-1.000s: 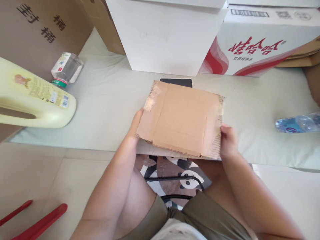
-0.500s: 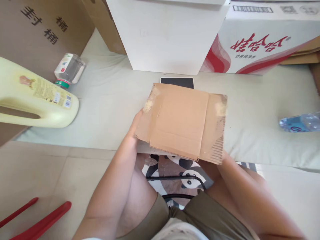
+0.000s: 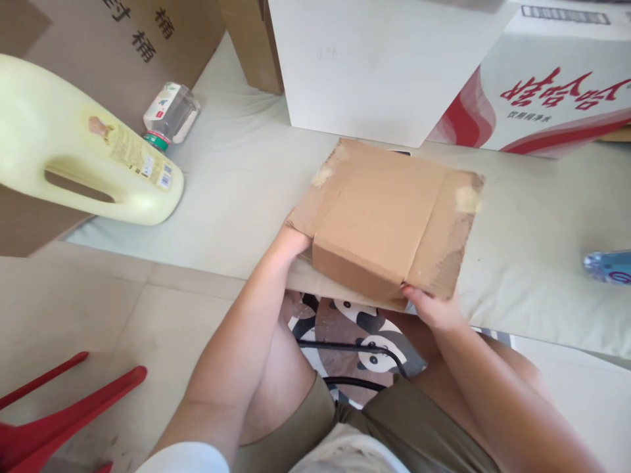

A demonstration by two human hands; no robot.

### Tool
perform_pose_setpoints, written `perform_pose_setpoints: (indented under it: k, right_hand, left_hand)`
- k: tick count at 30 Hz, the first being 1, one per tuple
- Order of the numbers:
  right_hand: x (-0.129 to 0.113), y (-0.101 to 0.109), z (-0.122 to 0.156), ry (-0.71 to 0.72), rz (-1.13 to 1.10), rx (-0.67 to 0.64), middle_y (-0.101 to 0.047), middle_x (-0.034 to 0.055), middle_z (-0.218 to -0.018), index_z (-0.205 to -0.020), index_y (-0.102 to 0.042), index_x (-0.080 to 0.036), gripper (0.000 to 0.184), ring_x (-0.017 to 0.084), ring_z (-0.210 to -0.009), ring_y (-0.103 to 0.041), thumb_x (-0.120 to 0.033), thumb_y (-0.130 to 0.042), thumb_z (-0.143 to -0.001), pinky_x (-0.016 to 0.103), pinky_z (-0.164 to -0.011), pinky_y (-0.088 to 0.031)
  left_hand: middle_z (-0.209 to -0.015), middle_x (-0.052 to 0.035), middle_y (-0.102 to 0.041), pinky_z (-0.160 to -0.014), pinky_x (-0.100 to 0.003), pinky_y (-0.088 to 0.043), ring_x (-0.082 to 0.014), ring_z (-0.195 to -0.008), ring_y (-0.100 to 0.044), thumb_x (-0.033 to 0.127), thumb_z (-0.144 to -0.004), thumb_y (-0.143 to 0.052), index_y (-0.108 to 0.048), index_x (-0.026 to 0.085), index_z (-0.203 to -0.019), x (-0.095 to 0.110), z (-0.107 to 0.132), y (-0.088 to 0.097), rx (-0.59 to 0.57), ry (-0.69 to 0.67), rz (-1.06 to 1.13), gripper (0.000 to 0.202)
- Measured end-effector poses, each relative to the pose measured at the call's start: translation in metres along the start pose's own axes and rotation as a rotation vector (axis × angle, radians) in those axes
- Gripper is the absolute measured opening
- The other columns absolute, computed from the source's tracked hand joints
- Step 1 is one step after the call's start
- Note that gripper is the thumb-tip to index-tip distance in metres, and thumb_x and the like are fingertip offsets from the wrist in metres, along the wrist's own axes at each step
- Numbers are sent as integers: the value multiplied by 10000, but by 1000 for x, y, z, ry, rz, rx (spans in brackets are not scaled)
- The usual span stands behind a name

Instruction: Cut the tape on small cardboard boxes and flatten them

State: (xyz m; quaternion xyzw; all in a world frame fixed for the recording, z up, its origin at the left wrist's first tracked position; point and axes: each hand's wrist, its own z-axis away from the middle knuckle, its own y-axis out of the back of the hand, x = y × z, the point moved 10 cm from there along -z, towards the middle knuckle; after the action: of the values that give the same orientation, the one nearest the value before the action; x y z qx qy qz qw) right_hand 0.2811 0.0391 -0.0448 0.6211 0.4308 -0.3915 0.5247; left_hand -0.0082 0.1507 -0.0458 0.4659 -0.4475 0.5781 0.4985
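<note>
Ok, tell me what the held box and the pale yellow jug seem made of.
Box: matte brown cardboard, apparently corrugated, judging by its ridged, worn edges. Jug: probably moulded plastic, judging by its smooth, rounded, softly glossy look.

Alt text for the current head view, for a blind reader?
The left hand and right hand hold a brown carton near its closest corners, above the edge of a pale cloth. A yellow jug and clear jar are at left, a white box behind, and a bottle at right.
</note>
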Motion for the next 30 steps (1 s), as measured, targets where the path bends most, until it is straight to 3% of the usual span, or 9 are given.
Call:
perform_pose_setpoints:
  k: [3,6,11,16,23,27,30]
  right_hand:
    - [3,19,-6,-51,20,186,-700,12,-735,-797,-691,-246,228,225,-696,-649,-456,-720,-881,355,-635,-530]
    - [8,26,-13,-84,29,284,-681,7,-743,-791,-653,-232,238,205,-713,-633,-438,-662,-909,337,-681,-511]
    - [8,32,-15,-109,45,365,-706,32,-840,-851,-646,-218,256,218,-811,-651,-471,-680,-877,346,-754,-522]
    - [1,37,-21,-54,-109,363,-708,69,-951,-941,-656,-240,332,251,-887,-681,-550,-542,-907,380,-759,-550]
    - [16,54,-21,-241,-195,481,-618,12,-655,-671,-588,-226,418,169,-596,-569,-596,-640,-859,302,-566,-462]
    - [21,54,-26,-278,-166,390,-621,23,-623,-663,-604,-227,500,176,-543,-563,-669,-573,-894,306,-490,-421]
    - [31,55,-26,-373,-133,354,-608,27,-590,-651,-589,-229,514,186,-518,-566,-696,-610,-865,312,-454,-409]
  left_hand:
    - [-949,-91,-796,-998,-443,-553,-305,-1097,-717,232,-653,-745,-723,184,-858,9,9,-5,-48,-18,-68,212]
    - [-878,-55,-780,-1019,-443,-534,-283,-1018,-732,180,-626,-633,-706,183,-803,16,13,-14,-145,-26,-9,192]
    - [-1026,-72,-798,-1108,-437,-507,-298,-1179,-708,256,-659,-723,-756,195,-911,33,23,-40,-400,-114,99,261]
    - [-1053,-106,-809,-1065,-446,-549,-298,-1113,-737,408,-694,-845,-747,203,-938,33,26,-39,-379,-116,-6,334]
    - [-1065,-168,-798,-993,-440,-587,-334,-1119,-736,537,-661,-894,-739,163,-1014,29,32,-37,-399,-52,-119,538]
    - [-995,-155,-792,-856,-424,-613,-319,-970,-751,545,-671,-875,-731,164,-1012,25,38,-35,-427,2,-196,531]
    - [-978,-121,-788,-863,-416,-603,-310,-963,-747,447,-649,-890,-732,194,-1005,25,49,-35,-516,3,-180,464]
